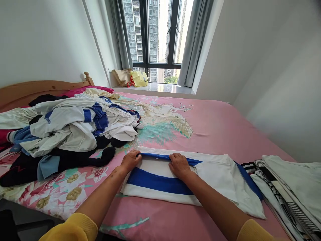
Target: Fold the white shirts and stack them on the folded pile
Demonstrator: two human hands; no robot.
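Observation:
A white-and-blue shirt [160, 180] lies flat on the bed, folded into a long shape with one part stretching to the right. My left hand [131, 160] is at its upper left corner, fingers curled over the end of a blue strip. Farther along that strip, my right hand [179, 164] has its fingers bent down onto the cloth, pinching the blue edge. The fingertips of both hands are partly hidden by the knuckles and the fabric.
To the left is a loose heap of clothes [72, 124], mostly white, blue and black. A stack of folded clothes [291, 187] lies at the right. Pink floral bedding [213, 124] covers the bed. Paper bags [122, 77] stand on the sill below the window.

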